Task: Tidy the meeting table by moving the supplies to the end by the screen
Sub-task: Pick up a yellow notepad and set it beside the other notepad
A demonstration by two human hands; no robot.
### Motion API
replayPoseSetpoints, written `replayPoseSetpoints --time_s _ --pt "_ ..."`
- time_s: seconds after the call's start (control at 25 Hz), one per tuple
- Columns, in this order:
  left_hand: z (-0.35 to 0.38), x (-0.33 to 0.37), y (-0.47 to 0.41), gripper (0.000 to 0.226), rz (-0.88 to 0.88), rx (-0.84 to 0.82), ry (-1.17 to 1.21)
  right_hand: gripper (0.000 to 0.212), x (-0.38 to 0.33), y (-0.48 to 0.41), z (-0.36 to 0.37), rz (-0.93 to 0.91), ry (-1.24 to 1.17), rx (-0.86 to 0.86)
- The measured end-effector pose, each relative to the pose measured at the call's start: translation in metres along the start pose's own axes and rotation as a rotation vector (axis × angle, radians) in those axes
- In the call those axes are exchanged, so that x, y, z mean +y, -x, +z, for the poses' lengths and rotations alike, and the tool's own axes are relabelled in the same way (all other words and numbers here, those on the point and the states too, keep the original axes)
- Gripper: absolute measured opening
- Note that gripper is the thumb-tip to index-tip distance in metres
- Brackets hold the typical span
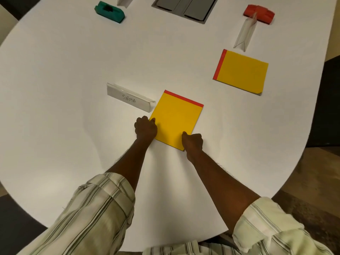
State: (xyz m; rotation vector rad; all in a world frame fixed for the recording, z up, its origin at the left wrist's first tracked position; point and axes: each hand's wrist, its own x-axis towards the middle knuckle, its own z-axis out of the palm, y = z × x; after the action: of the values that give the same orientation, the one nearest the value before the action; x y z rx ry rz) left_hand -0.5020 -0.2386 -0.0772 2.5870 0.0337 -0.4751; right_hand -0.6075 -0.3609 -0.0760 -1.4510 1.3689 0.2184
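Note:
A yellow notepad with a red top strip (177, 117) lies flat in the middle of the white table (64, 61). My left hand (145, 128) grips its near left corner, thumb on top. My right hand (192, 142) grips its near right corner the same way. A second yellow notepad (242, 71) lies to the right, further away. A clear name tent marked "SIGMA" (128, 97) stands just left of the held pad. Another clear name tent (245, 34) lies beyond the second pad. A green tape dispenser (109, 11) and a red one (259, 12) sit far off.
A grey cable hatch (185, 8) is set into the table at the far middle. Part of a third clear name tent (124, 1) shows at the top edge. The table's rounded edge curves close on the right, with dark floor (322, 162) beyond.

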Motion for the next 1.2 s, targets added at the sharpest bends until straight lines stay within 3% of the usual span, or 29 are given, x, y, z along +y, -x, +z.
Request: replayPoseSetpoints --time_s 0.16,0.36,0.64,0.72,0.88,1.2 --pt "0.000 -0.002 -0.004 0.042 -0.010 -0.016 -0.016 0.055 -0.004 -0.004 0.008 0.001 0.061 0.038" --pt "-0.002 -0.006 -0.010 0.041 -0.022 -0.066 0.016 0.047 -0.001 -0.011 0.009 0.082 -0.047 0.061" --pt "-0.006 -0.009 -0.008 0.037 -0.081 -0.140 0.001 0.035 0.005 -0.011 -0.005 0.075 0.010 -0.076" --pt "-0.006 -0.008 -0.003 0.038 -0.048 -0.155 0.010 0.044 0.007 -0.004 -0.010 0.059 0.120 -0.082" --pt "-0.004 -0.006 0.019 0.037 -0.041 -0.144 0.203 0.055 0.014 0.009 -0.027 0.006 0.131 -0.042" --pt "0.002 -0.005 0.109 0.029 -0.095 -0.153 0.567 0.029 0.051 0.048 -0.075 -0.137 -0.055 0.002"
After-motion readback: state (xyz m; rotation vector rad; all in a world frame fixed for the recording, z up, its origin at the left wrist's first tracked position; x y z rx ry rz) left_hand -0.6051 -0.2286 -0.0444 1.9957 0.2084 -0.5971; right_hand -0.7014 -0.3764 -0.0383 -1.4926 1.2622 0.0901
